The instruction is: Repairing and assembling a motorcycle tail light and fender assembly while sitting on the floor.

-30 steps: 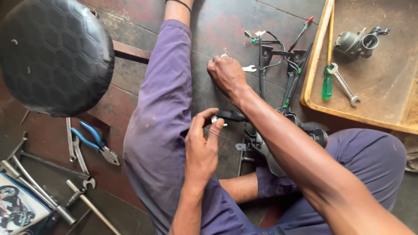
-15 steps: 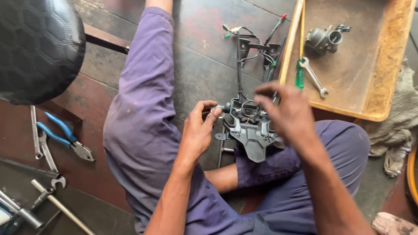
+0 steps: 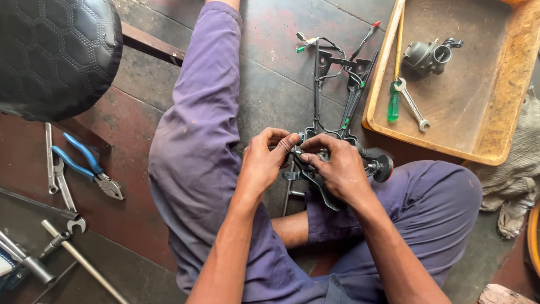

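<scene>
I sit on the floor with my legs in purple trousers (image 3: 197, 146). Both hands meet over a dark metal bracket with wires (image 3: 337, 95) that lies between my knees. My left hand (image 3: 264, 160) pinches a small part at the bracket's near end. My right hand (image 3: 337, 166) grips the same end from the right, fingertips touching the left hand's. A black round knob (image 3: 383, 167) sticks out just right of my right hand. What the fingers pinch is too small to tell.
A wooden tray (image 3: 506, 112) at upper right holds a green-handled screwdriver (image 3: 394, 104), a spanner (image 3: 413, 107) and a small carburettor (image 3: 430, 55). Blue-handled pliers (image 3: 87, 166), spanners and rods lie at left. A black padded seat (image 3: 53, 53) fills the upper left corner.
My right hand came back from the wires near the tray and joined the left hand on the bracket. The bracket now lies between my knees, and the view has shifted.
</scene>
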